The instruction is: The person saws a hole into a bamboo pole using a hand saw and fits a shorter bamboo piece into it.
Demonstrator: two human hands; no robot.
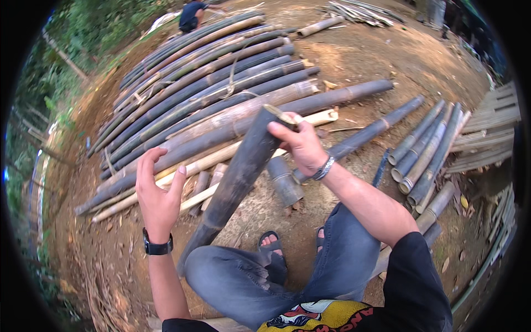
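Note:
A dark bamboo pole (239, 176) slants up in front of me, its lower end beside my left knee. Around its upper cut end, my right hand (302, 145) is closed, thumb on the near side. My left hand (157, 191) is raised to the left of the pole, apart from it, fingers spread and curved with nothing in them. Below my right hand a short bamboo piece (285, 181) lies on the ground. Pale split bamboo strips (193, 169) lie behind the pole.
Many long bamboo poles (221, 77) lie side by side at the far left. Cut bamboo lengths (426, 149) are grouped at right, near weathered wooden slats (489, 130). A person in dark clothes (192, 15) crouches at the far end. A single pole (368, 133) lies between.

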